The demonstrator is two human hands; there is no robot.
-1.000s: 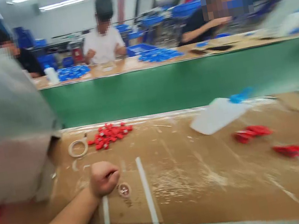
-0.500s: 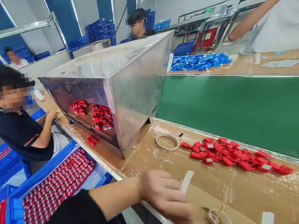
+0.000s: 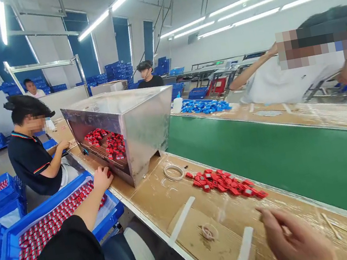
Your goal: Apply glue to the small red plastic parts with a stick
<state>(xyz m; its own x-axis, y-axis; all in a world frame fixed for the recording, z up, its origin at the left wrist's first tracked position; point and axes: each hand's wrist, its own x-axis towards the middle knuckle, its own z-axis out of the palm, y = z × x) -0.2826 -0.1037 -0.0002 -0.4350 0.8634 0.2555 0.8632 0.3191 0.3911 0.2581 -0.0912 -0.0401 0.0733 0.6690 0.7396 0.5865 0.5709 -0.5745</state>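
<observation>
Left hand: the left hand (image 3: 101, 177) reaches far out to the edge of the bench, right by the open front of the shiny metal box (image 3: 127, 131). Its fingers are curled down over something small and red at the bench edge (I cannot tell if they really hold it).

Right hand: the right hand (image 3: 295, 240) is low and close to the camera, over the brown bench (image 3: 184, 191). Its fingers are loosely spread, thumb and pointer near each other, and nothing shows between them.

Red pieces: a pile of little red pieces (image 3: 224, 181) lies on the bench between the two hands. More red pieces sit on the shelf inside the metal box, and rows of them fill the blue tray (image 3: 55, 222) just beside the left arm.

Other things: a tape ring (image 3: 174, 172) lies near the pile. A small clear ring (image 3: 209, 231) sits between two white strips (image 3: 181, 220). A green belt (image 3: 283, 164) runs along the far side.

Step now: it looks like fetching red pieces from beside the box.

Next move needs: I think a firm pinch on the small piece, then a careful lift clear of the box edge.
</observation>
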